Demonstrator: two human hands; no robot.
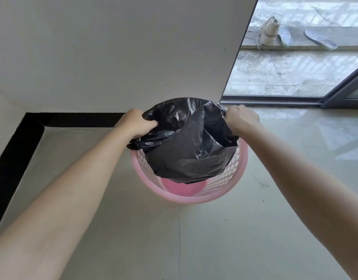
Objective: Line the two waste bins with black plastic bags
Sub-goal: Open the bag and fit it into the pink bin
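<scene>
Pink bin (189,196) on the tiled floor (255,229) near the wall corner, black bag (186,154) hanging half into it, left hand (136,123) fisted tight on the bag's left edge, right hand (241,118) clenched on its right edge, mouth stretched open between them

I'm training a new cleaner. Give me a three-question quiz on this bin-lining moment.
1. True or false: both the left hand and the right hand grip the black bag.
2. What colour is the bin?
3. The bag's bottom is: A) hanging above the bin floor, B) folded over the rim, C) lying on the tiles.

Key: 1 true; 2 pink; 3 A.
</scene>
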